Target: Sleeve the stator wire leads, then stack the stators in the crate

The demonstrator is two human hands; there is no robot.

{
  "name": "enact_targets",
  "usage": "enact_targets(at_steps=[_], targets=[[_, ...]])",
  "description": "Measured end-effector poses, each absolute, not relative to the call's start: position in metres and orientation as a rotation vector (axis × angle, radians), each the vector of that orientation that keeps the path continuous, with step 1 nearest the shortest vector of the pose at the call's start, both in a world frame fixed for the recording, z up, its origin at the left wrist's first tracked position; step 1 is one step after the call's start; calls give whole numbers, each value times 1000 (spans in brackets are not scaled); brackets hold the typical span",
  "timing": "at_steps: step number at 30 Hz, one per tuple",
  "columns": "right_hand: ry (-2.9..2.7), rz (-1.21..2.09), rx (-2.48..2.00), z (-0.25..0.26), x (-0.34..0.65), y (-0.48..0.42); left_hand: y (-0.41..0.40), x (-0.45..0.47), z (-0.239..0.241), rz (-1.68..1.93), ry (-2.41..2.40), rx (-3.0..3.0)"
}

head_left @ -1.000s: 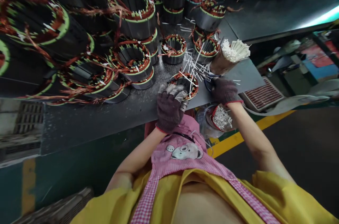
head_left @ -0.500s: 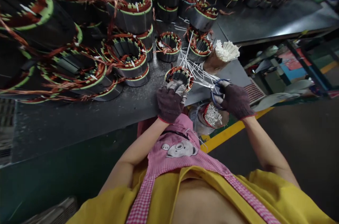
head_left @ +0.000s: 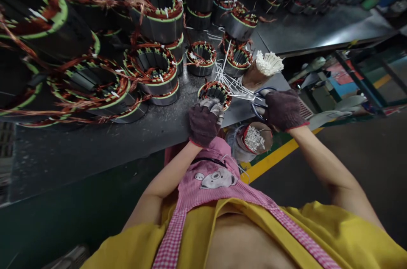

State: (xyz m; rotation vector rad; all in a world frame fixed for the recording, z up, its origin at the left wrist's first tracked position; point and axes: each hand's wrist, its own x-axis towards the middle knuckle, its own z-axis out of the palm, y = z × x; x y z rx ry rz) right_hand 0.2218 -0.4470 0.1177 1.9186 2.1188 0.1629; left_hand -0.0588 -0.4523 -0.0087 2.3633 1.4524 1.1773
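My left hand (head_left: 205, 118), in a dark glove with pale fingertips, is closed over the near rim of a small motor stator (head_left: 217, 90) wound with copper wire. The stator stands on the metal bench close to its front edge. My right hand (head_left: 281, 109), gloved alike, grips blue-handled scissors (head_left: 257, 98) by the loops. Their blades point left, over loose white ties (head_left: 237, 83) and to the right of the stator. The inner side of the left fingers is hidden.
Larger stators (head_left: 154, 65) with copper leads crowd the left of the bench (head_left: 165, 123). A small stator (head_left: 201, 58) stands behind mine. A container of upright white ties (head_left: 269, 65) is at the right. A bucket of white offcuts (head_left: 254, 138) sits below the bench edge.
My right hand and the scissors have shifted slightly, with the loops a little lower and left. The left hand stays on the stator. The view has turned slightly.
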Motion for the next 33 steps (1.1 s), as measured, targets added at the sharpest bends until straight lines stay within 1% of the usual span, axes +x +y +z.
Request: enact_targets(at_steps=[5,10,16,20,24,29,31,33], targets=[[2150,-177,1905,119,230,-439,-447,-71,-8,1195,1411,2460],[2228,-69,1748,113,228,-433,-439,-81,-1,1132,1311,2493],[2165,-325,1833,98,245,-423,-430,-99,8,1146,1166,2512],[2144,-375,1757,89,252,-410,-422,-110,15,1234,1024,2501],[2263,-363,1638,81,231,-385,-417,-116,21,1148,1011,2471],[2165,-430,1768,75,230,-380,-416,-119,15,1058,1047,2470],[2060,-393,1897,72,235,-388,-416,-115,10,1091,1072,2500],[2040,-303,2065,70,231,-398,-416,-110,6,1128,1193,2532]])
